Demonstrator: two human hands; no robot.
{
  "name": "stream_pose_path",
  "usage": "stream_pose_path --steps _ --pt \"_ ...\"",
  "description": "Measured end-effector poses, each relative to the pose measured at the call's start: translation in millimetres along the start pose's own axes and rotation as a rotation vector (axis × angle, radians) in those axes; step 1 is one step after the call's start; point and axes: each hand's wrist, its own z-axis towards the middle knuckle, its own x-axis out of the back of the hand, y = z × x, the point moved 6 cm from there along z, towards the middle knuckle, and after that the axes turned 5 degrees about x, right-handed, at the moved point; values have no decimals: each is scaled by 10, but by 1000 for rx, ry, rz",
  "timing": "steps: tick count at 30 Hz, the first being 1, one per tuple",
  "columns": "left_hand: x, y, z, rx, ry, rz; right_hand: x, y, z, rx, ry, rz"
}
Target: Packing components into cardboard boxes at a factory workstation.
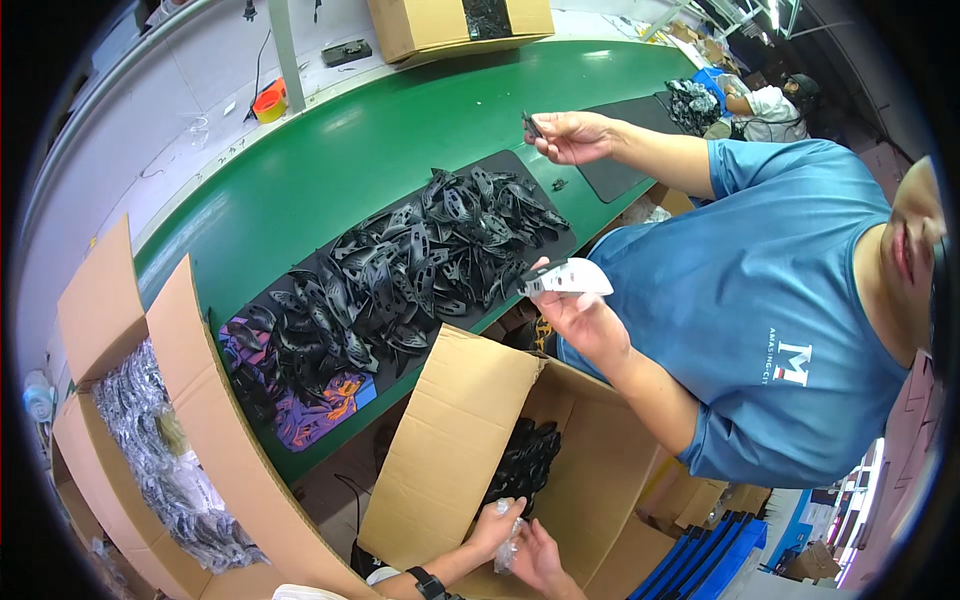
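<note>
Both hands, left hand [497,527] and right hand [540,560], pinch a crumpled clear plastic bag [511,543] over the open cardboard box [450,440].

Both hands meet low in view, left hand [495,527] and right hand [540,560] pinching closed.

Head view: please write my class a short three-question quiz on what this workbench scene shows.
1. True or false: a heap of black plastic parts lies on mats on the green belt.
2. What do the wearer's left hand and right hand hold between them over the open cardboard box?
A. a tape roll
B. a small clear bag
C. a knife
3. What colour is the co-worker's shirt?

Key: 1 true; 2 B; 3 blue.
</note>
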Motion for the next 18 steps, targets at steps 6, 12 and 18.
stream_pose_path --steps 6,12,18 --pt "161 74 -176 -615 158 855 -611 502 397 -217 -296 -2" --pt "-246 487 -506 -867 -79 1198 -929 615 12 -270 -322 -235" --pt "-236 484 -504 -924 -138 1186 -1037 1382 -67 -294 -86 -108"
